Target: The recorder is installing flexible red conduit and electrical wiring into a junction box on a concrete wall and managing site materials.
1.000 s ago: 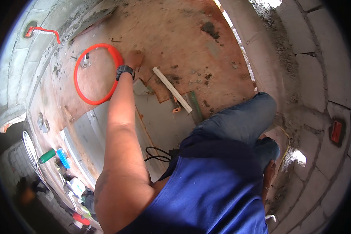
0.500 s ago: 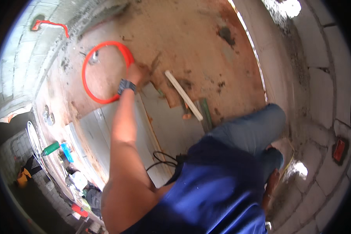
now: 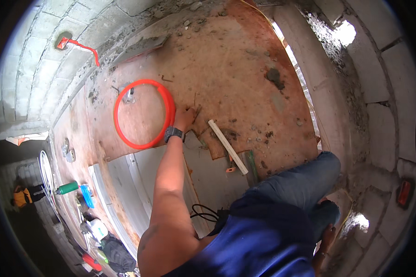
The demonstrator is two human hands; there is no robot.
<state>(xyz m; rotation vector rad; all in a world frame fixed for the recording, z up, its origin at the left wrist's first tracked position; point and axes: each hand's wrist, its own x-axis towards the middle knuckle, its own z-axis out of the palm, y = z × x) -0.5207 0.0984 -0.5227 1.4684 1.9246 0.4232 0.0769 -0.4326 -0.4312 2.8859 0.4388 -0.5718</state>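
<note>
My left hand [image 3: 186, 118], with a watch on the wrist, is on the dusty plywood board [image 3: 245, 78], just right of a red hose coil [image 3: 119, 121]. Its fingers are curled at a dark thin piece; what they hold is hard to make out. Right of it a white plastic strip [image 3: 228, 147] lies aslant over a tool with orange parts [image 3: 231, 168], beside a green strip [image 3: 252, 165]. My right hand [image 3: 327, 237] is low at the right, by my bent leg, its fingers largely hidden.
Block walls [image 3: 383, 134] curve around the board. Grey panels [image 3: 208, 180] and a black cable [image 3: 203, 213] lie below. At left are a white cable coil [image 3: 48, 180], green bottle [image 3: 67, 187], blue object [image 3: 87, 196], black bag [image 3: 118, 254] and a person in orange [image 3: 22, 196] farther off.
The whole scene has shifted down and right in the view. My left hand stays beside the red coil, and a thin dark piece now shows at its fingertips.
</note>
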